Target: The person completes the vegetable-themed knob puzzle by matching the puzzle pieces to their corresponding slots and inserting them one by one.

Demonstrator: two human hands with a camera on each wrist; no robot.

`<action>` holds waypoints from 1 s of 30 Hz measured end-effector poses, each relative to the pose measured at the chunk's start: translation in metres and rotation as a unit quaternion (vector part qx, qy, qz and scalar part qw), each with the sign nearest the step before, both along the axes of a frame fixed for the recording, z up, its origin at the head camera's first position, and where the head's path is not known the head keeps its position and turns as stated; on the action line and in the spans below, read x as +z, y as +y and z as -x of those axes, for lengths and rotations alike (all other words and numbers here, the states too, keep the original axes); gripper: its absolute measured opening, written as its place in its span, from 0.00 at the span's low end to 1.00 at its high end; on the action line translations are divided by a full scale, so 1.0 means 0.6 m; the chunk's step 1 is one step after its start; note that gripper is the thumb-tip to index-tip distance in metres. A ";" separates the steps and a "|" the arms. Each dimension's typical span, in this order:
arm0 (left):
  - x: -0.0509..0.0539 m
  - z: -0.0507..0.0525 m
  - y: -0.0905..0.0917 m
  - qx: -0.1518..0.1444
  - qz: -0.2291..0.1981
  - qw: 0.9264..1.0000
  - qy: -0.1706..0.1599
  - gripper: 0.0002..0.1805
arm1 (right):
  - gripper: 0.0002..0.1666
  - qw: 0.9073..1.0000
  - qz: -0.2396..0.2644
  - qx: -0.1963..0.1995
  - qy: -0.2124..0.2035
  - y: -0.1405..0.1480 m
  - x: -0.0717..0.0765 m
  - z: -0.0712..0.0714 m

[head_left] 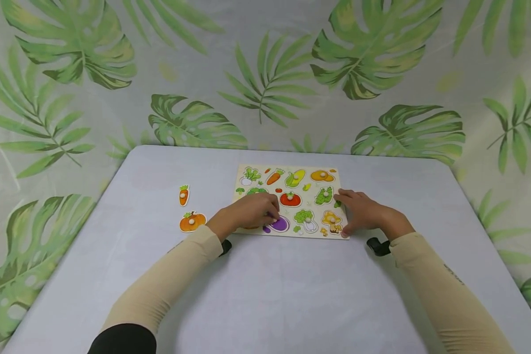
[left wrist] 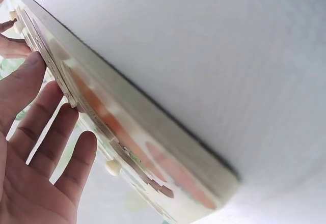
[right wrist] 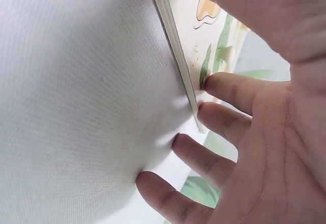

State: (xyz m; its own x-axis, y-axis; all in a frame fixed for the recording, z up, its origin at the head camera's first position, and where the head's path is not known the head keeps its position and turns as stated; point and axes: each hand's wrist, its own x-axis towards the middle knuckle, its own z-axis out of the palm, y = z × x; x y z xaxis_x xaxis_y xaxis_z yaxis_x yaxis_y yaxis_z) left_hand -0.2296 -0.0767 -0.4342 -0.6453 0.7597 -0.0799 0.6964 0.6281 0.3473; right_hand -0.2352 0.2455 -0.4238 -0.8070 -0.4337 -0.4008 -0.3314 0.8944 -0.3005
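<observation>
The left fingers pinched the purple piece, best held level beneath them, while spread right fingers braced the board.

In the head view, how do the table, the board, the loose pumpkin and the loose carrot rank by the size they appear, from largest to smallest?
1. Table
2. Board
3. Loose pumpkin
4. Loose carrot, clearly narrower than the pumpkin

Head view from above, forward and down, wrist views close and edge-on, puzzle board in all three.
</observation>
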 end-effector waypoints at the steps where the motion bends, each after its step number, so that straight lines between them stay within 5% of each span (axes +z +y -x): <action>1: -0.001 -0.001 0.000 0.002 -0.001 1.000 -0.001 0.10 | 0.65 1.000 0.002 0.001 0.000 0.000 0.000 -0.001; 12: -0.008 0.003 0.001 -0.001 -0.004 1.000 0.016 0.07 | 0.65 1.000 0.010 0.006 0.006 0.004 0.000 -0.002; 20: -0.001 0.000 -0.007 0.002 -0.004 0.999 -0.033 0.12 | 0.65 1.000 0.014 0.009 0.003 0.004 -0.002 -0.003; 25: 0.015 -0.005 -0.046 0.026 -0.013 0.998 -0.064 0.15 | 0.65 1.000 0.011 0.008 0.005 0.005 -0.004 -0.001; 30: 0.030 -0.014 -0.113 0.077 -0.034 0.995 -0.057 0.13 | 0.65 1.000 0.004 0.008 0.008 0.006 -0.006 0.002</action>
State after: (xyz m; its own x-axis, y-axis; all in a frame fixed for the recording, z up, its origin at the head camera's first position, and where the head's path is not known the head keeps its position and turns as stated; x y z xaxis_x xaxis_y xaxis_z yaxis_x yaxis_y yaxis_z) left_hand -0.2211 -0.1447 -0.4165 -0.7445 0.6584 -0.1110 0.5473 0.6970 0.4632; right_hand -0.2364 0.2488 -0.4273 -0.8064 -0.4487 -0.3852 -0.3496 0.8871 -0.3015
